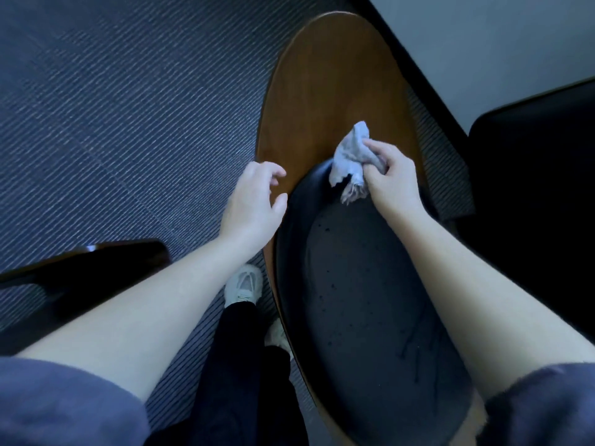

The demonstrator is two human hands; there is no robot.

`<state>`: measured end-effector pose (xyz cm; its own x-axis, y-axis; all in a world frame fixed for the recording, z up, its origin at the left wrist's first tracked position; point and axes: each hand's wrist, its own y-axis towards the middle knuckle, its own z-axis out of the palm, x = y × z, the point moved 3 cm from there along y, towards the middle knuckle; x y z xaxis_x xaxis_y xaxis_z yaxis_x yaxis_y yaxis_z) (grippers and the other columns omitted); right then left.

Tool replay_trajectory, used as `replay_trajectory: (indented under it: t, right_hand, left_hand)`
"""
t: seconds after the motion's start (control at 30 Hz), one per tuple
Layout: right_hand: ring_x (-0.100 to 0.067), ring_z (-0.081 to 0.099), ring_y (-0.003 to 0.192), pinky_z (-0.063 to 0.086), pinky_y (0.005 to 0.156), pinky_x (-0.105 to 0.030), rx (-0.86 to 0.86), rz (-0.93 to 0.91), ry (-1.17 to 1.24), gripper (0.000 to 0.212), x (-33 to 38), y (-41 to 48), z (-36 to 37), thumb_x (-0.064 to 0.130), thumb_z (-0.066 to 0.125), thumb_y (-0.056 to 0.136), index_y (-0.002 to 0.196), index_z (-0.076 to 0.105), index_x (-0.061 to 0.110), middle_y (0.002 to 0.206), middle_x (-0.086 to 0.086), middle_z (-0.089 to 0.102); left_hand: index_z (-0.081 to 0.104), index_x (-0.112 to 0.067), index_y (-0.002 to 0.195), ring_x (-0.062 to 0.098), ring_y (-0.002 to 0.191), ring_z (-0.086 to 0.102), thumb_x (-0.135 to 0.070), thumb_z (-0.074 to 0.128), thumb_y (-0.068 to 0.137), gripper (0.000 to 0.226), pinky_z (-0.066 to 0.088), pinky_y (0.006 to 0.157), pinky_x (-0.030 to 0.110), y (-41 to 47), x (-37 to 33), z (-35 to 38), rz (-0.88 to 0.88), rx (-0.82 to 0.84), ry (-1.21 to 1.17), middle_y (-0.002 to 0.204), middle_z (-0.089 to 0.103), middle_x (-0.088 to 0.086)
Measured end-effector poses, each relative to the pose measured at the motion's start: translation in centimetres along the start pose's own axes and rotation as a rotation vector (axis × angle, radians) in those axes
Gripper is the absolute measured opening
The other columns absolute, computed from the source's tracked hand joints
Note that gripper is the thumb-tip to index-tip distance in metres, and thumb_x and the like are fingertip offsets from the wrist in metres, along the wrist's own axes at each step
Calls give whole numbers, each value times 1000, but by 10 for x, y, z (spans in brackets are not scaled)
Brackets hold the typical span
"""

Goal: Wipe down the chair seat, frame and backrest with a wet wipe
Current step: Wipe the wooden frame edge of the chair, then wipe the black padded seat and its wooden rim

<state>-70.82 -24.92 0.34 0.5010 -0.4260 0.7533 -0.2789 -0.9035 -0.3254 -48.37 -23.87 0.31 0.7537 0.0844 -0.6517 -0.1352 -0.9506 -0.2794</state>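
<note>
Your right hand (391, 175), right of frame centre, has its fingers and thumb curled tight round a crumpled wet wipe (349, 152). The wipe sits at the junction where the dark seat (360, 284) meets the brown wooden backrest (335, 91), with its loose end hanging onto the seat's black rim.

Your left hand (254, 204), at frame centre, is at the left edge of the wooden shell. Its fingers are spread and loosely bent and it holds nothing. Contact with the wood cannot be confirmed.

The seat fills the lower centre of the frame and shows scattered dark specks. The backrest runs from it toward the top centre.

A white shoe (243, 284) stands on the striped carpet (112, 107), just left of the seat. A second dark chair (531, 172) stands at the right edge.
</note>
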Motion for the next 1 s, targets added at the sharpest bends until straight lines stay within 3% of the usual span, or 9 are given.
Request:
replay_trajectory:
  t: [0.07,0.2,0.33,0.43,0.6,0.7,0.8,0.87,1.0]
  right_hand:
    - [3,57,110,46,96,-17,57,9,81,41,7,-23,-10,3,52,87,119,63,27,119,13,61]
    - [-4,58,112,48,98,-29,107,-17,169,45,18,-52,-31,-2,56,84,121,62,23,122,9,62]
    - [-2,52,110,44,86,-14,27,-149,72,61,33,-69,-47,-7,58,80,126,51,33,121,13,54]
    - [-3,50,104,48,81,-20,5,-221,-80,72,33,-74,-56,-6,62,77,137,43,28,126,5,48]
    - [-2,59,97,48,83,-18,-59,229,271,55,28,-79,-66,33,64,89,139,41,34,127,14,52]
    - [-2,63,90,48,80,-25,2,413,423,19,20,-76,-72,33,56,94,106,68,24,98,14,68]
    - [-10,63,83,52,79,-34,3,428,429,15,15,-77,-75,26,62,89,86,69,14,88,2,69]
    - [-13,64,84,52,82,-37,-25,438,475,17,13,-80,-76,28,64,84,89,69,12,90,-2,70]
    - [-15,67,83,53,79,-35,-14,454,543,13,11,-86,-77,20,63,89,95,67,10,91,-6,71]
  left_hand:
    - [60,-22,111,7,89,58,-20,58,93,18,46,83,22,9,-15,3,-66,154,-137,111,58,-6]
    - [57,-20,119,9,103,63,-36,57,95,29,56,83,30,30,-54,5,-368,415,-533,119,63,-2]
    - [64,-24,106,7,94,62,-50,60,90,31,53,78,26,40,-93,4,-257,488,-412,103,65,-9]
    - [65,-10,103,16,91,67,-35,65,89,28,57,70,26,44,-109,13,-268,572,-418,98,68,4]
    - [64,-1,101,22,92,71,-7,57,90,14,59,70,27,54,-123,15,-267,672,-468,101,70,18]
    - [68,-9,103,17,93,71,-5,52,92,20,58,72,26,56,-133,14,-214,786,-476,99,73,8]
    - [66,-14,110,16,95,71,-4,49,94,25,59,80,30,54,-137,18,-214,866,-447,104,72,6]
    - [59,-19,115,13,94,69,-7,55,93,26,57,81,25,50,-138,20,-138,798,-366,108,68,0]
    - [59,-27,107,5,85,58,-4,64,86,32,44,71,6,42,-151,16,348,590,-144,108,50,-8]
